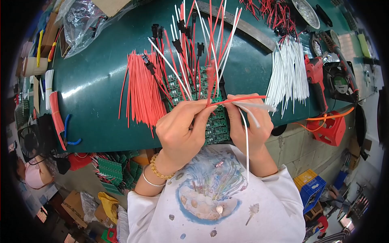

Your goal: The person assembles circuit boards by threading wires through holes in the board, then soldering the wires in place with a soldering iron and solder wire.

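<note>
Both hands meet over a panel of small green circuit boards, which has red and white wires with black connectors fanning up from it. My left hand is closed, thumb and forefinger pinching a red wire that stretches rightward across my right fingertips. My right hand is closed too, its thumb and finger together by several white wires; one hangs down in front of my shirt, others blur to the right. The exact grip between the right fingertips is hidden.
A bundle of red wires lies to the left on the green table; white wires lie to the right. Beyond these are a red power tool, a black fan and a metal bar. Blue-handled pliers rest at left.
</note>
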The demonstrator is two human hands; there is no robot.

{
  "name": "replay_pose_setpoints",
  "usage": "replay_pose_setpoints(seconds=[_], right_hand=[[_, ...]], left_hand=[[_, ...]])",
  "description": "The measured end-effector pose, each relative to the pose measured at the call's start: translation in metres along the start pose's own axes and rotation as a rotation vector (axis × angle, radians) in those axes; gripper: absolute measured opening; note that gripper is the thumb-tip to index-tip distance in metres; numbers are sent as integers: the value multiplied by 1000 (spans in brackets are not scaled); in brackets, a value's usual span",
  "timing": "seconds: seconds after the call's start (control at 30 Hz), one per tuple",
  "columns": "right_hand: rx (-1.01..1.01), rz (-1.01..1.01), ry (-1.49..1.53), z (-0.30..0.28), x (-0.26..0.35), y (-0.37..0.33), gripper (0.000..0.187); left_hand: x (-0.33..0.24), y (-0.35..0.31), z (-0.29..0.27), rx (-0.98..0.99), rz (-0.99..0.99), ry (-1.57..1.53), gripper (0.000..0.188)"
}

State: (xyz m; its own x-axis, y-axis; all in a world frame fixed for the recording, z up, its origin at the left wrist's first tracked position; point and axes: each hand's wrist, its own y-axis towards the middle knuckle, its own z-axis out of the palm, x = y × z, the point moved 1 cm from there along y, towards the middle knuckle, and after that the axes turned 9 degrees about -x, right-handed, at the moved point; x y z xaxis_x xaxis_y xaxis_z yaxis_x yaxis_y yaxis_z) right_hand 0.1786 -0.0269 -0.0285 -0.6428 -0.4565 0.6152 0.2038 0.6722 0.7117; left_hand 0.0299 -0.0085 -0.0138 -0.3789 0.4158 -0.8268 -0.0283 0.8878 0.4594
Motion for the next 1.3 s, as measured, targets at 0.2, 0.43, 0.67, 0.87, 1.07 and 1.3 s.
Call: replay_pose_setpoints(seconds=[0.2, 0.43, 0.67, 0.87, 1.07, 1.3], right_hand=[[95, 92, -19, -2, 7, 7, 19], [32, 486, 174, -21, 17, 7, 15], [99, 138, 192, 13, 29, -7, 24], [177, 82, 167, 13, 29, -5, 25], [194, 97, 155, 12, 29, -6, 25], [185, 84, 153, 14, 30, -7, 25]], left_hand=[[-7, 0, -15, -33, -159, -50, 9], [0, -17, -52, -206, -334, -103, 12], [-1, -15, -45, -54, -45, 159, 13], [6, -15, -41, -94, 116, 149, 14], [5, -14, -40, -95, 130, 156, 14], [6, -16, -41, -92, 129, 152, 15]])
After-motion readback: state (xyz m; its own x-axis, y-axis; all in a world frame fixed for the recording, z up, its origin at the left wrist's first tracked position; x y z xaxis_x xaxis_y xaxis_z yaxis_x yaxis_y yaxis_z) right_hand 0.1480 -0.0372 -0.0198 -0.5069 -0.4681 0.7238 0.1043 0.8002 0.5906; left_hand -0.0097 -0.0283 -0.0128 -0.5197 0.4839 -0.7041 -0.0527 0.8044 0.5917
